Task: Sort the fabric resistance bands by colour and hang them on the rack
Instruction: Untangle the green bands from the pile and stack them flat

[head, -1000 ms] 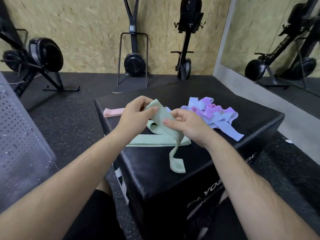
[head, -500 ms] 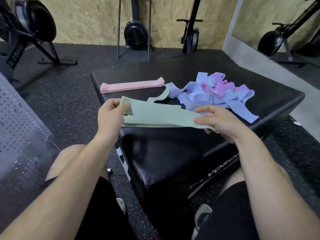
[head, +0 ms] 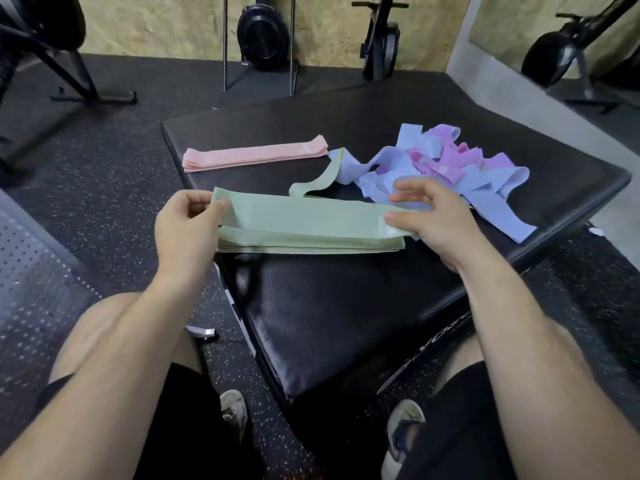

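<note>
My left hand [head: 183, 230] and right hand [head: 436, 220] pinch the green band [head: 304, 213] by its ends; my looser right fingers [head: 412, 188] could drop it askew onto the green stack [head: 311, 243] just below them.

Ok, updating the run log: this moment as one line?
left hand: pinches green band end | right hand: holds other end | band over green stack | pink stack: flat | blue-purple pile: unsorted

Black padded box [head: 346, 323], speckled rubber floor [head: 104, 150], rowing machine [head: 263, 32], chipboard wall [head: 156, 26]
</note>
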A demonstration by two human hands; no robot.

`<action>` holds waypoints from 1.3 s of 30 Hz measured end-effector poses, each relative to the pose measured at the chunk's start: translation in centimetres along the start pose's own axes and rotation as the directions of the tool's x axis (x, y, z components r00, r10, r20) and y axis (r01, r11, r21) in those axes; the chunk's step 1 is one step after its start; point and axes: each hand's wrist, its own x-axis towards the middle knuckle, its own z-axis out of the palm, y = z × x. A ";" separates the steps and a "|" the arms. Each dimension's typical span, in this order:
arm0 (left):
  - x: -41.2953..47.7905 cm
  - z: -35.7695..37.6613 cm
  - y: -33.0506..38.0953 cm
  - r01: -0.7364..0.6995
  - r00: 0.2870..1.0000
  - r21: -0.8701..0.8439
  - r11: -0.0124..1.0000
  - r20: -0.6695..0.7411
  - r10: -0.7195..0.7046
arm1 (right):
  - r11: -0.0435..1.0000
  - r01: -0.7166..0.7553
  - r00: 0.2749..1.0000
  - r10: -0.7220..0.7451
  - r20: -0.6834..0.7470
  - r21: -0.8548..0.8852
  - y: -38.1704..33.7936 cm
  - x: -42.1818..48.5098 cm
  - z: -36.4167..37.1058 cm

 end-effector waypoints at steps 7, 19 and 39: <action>0.5 -0.3 -0.7 -0.012 1.000 0.135 0.991 -0.003 0.013 | 0.989 0.038 0.998 -0.045 -0.047 -0.144 1.0 0.4 0.8; 0.1 -0.5 -1.6 -0.121 0.991 0.536 0.835 0.120 0.067 | 0.807 0.235 0.963 -0.271 0.015 -0.542 2.3 -0.2 1.1; 0.9 4.3 -2.1 -0.742 0.525 0.330 0.584 0.828 0.199 | 0.582 0.425 0.892 -0.140 0.430 -0.693 0.8 1.4 5.0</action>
